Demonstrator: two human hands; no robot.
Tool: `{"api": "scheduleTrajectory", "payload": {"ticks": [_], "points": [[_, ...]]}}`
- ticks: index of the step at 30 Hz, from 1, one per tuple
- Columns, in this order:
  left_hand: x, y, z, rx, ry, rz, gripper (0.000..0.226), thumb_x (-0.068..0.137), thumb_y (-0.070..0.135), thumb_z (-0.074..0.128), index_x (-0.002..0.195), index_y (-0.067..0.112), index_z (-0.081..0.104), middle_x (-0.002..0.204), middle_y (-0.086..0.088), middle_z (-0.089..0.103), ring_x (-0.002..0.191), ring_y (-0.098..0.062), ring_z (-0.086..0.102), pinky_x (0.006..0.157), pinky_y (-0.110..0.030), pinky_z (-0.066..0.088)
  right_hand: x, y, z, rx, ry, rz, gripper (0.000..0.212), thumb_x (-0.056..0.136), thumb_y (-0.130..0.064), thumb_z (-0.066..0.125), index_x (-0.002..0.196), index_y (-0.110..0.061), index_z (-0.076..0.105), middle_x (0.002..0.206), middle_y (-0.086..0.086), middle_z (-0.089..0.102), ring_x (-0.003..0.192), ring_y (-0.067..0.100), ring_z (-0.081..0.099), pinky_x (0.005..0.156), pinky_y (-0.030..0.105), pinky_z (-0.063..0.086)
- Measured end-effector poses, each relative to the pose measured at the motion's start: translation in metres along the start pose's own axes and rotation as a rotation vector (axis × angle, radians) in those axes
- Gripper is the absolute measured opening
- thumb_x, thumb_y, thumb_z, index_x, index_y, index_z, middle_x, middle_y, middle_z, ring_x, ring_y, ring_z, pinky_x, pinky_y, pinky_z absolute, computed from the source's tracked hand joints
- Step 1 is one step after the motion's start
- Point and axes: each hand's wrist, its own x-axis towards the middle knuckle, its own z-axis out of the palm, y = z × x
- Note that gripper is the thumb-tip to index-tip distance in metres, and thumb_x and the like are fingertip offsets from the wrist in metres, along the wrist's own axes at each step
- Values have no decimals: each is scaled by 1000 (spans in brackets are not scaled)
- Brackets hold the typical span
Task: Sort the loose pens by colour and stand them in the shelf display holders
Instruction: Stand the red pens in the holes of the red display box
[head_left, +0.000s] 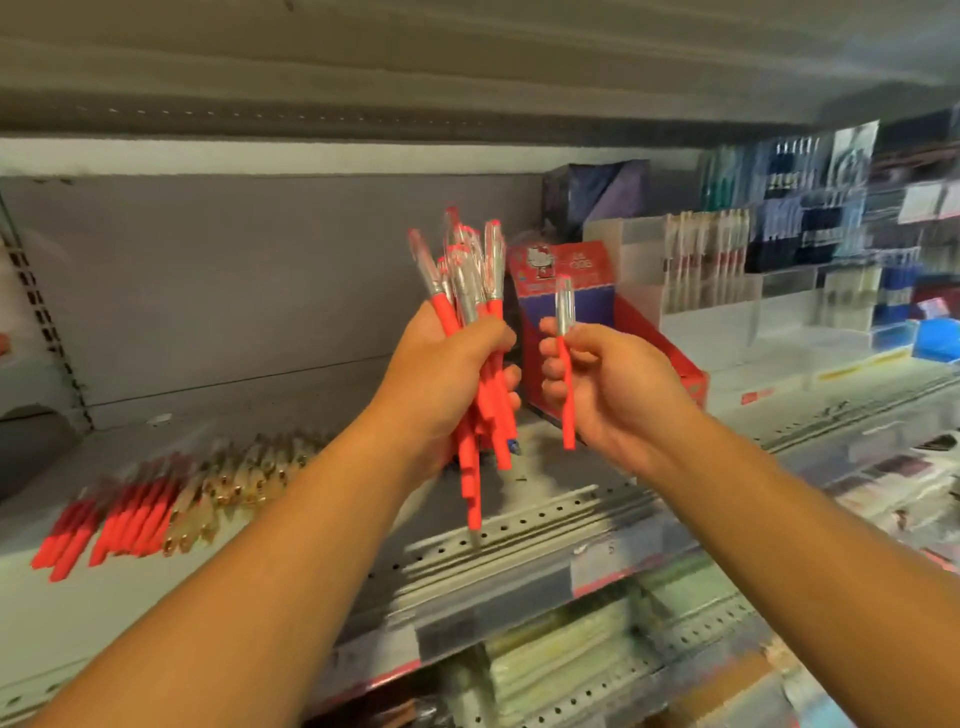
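Above the shelf (550, 488), mid-air, both hands busy. Left hand (447, 374) wraps a bundle of red pens (470, 283): fingers curled round the barrels, caps up, lower ends fanning out unevenly below the fist. Right hand (613, 384) pinches a single red pen (566, 384) between thumb and fingertips just under its clear cap. It's upright, close beside the bundle, not touching it. More loose pens (135, 519) lie in a row on the shelf to the left, red ones plus some gold-looking ones; blur hides detail. Red display box (597, 296) stands right behind my hands. Clear holders (701, 291) further right have pens standing in them.

Handling, my guess: pens are light, stiff, smooth plastic, so the bundle likely slides lengthwise if I loosen up; a few sit lower than the rest. Best hold is a full wrap mid-barrel for the bundle, and a pinch near the cap for the single one so the tip enters a slot first. Caps may pull off, so I wouldn't lift by them. Not fragile, but a drop would scatter them.
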Motion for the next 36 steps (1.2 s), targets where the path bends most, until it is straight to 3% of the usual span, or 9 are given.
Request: {"api": "scheduleTrajectory", "payload": {"ticks": [4,7,10,12,15,21,27,31,36], "points": [[4,-12,79,-13,-13,93,24,89,-8,48,83,16,51,47,4,52,39,-11,50,38,-21,42,7,-41,-52,-42,-51,17,21,102,-21,47,100,-4,60,68,3,50,47,8,40,38,17,27],[11,-20,126,-15,21,140,25,89,-8,50,84,16,52,47,4,54,39,-9,48,38,-19,41,15,-66,-88,-132,-120,-38,30,103,-23,46,111,3,60,76,13,47,53,11,39,39,17,29],[25,-26,154,4,72,160,21,89,-6,52,84,15,52,47,4,54,40,-10,47,38,-21,42,26,-86,-115,-237,-177,-81,34,103,-19,47,120,8,59,94,20,48,69,18,48,55,23,44],[37,-29,163,37,121,161,18,90,-3,53,89,14,50,49,4,53,42,-12,48,40,-22,41,36,-95,-131,-353,-216,-129,27,103,-19,49,113,-1,67,92,16,57,78,19,55,70,30,49],[58,-31,163,74,175,172,19,89,-1,57,94,15,49,56,1,52,46,-15,47,42,-24,39,53,-104,-144,-528,-272,-227,21,102,-22,51,99,-15,71,91,6,70,85,19,66,81,35,57],[110,-31,142,171,251,256,17,89,3,61,86,17,51,58,-2,51,46,-15,49,40,-24,40,112,-111,-140,-621,-324,-417,9,97,-8,59,102,-13,64,84,2,69,71,10,67,59,22,54],[157,-35,104,335,373,248,17,88,10,66,97,17,54,49,2,56,41,-16,51,43,-26,41,177,-90,-110,-693,-390,-496,44,89,11,60,107,-28,47,78,9,59,47,3,59,46,24,53],[165,-60,76,442,441,200,22,88,8,65,87,26,52,47,0,56,42,-21,50,48,-33,42,213,-66,-98,-787,-411,-537,47,89,7,61,104,-35,46,82,22,64,58,22,65,53,36,57],[163,-64,48,559,480,183,30,77,19,68,72,46,57,53,-2,59,53,-27,52,56,-50,45,236,-32,-105,-840,-504,-607,48,86,9,61,107,-33,48,71,2,63,60,22,65,57,36,59]]}}
